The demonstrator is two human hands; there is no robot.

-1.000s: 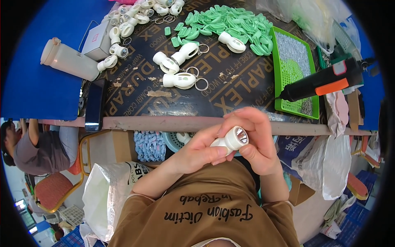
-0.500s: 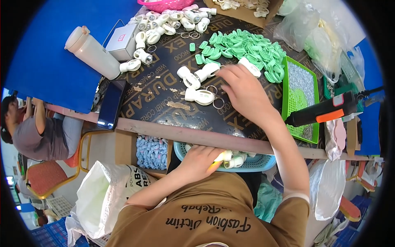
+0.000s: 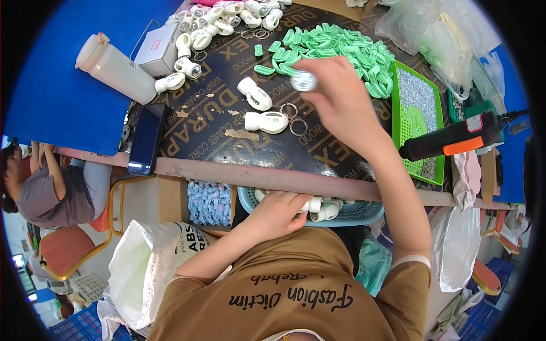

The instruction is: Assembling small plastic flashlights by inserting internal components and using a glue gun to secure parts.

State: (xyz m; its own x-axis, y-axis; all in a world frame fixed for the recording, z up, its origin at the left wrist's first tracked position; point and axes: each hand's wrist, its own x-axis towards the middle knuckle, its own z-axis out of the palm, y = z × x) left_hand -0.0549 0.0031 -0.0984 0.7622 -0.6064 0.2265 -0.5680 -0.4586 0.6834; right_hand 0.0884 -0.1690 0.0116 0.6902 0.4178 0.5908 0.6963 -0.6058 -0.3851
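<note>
And up over the dark printed counter (image 3: 216,119) goes the right hand (image 3: 344,108), fingers wrapped around a small white plastic flashlight (image 3: 303,81), its shiny round end facing upward! It's near the heap of glossy green oval plastic pieces (image 3: 341,48). Just below, two white looped flashlight bodies (image 3: 266,122) lie beside metal key rings (image 3: 298,127). Down at the counter's edge, the left hand (image 3: 277,215) curls over the blue plastic basket (image 3: 364,215), a white cylindrical end (image 3: 311,204) showing by its fingers; whether it's gripped, I can't tell.
</note>
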